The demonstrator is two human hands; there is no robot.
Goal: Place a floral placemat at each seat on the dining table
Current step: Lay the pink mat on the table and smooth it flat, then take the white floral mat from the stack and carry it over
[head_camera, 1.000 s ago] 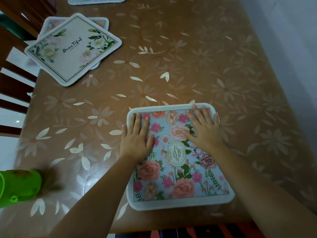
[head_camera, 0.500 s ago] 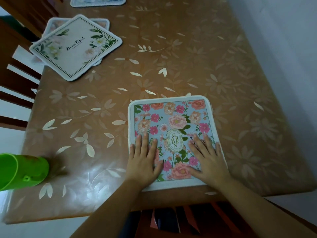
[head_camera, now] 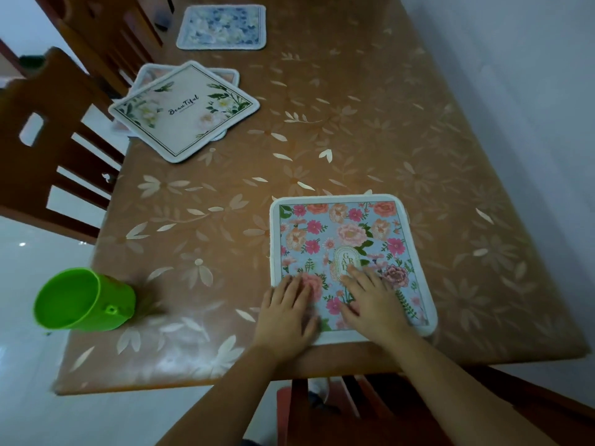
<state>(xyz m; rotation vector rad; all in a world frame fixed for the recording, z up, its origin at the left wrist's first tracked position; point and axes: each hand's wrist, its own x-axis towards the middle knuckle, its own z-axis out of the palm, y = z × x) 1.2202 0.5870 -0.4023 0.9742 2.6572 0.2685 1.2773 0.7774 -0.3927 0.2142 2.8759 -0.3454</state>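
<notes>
A blue placemat with pink flowers point(head_camera: 347, 233) lies flat at the near edge of the dining table point(head_camera: 370, 130). My left hand point(head_camera: 288, 312) rests flat on its near left corner, fingers straight. My right hand point(head_camera: 370, 299) lies flat on its near middle, fingers spread. A white placemat with green leaves and the word "Beautiful" point(head_camera: 185, 111) sits askew on another placemat point(head_camera: 225, 74) at the left edge. A blue and white placemat point(head_camera: 222, 27) lies at the far end.
A green plastic cup point(head_camera: 82, 299) stands at the near left corner of the table. Wooden chairs point(head_camera: 48, 149) stand along the left side, and one chair point(head_camera: 354, 410) is tucked under the near edge. A pale wall point(head_camera: 531, 91) runs along the right.
Both hands have slid toward me along the flowered placemat, from its far half to its near edge. The placemat has stayed flat at the near seat. The view has pulled back.
</notes>
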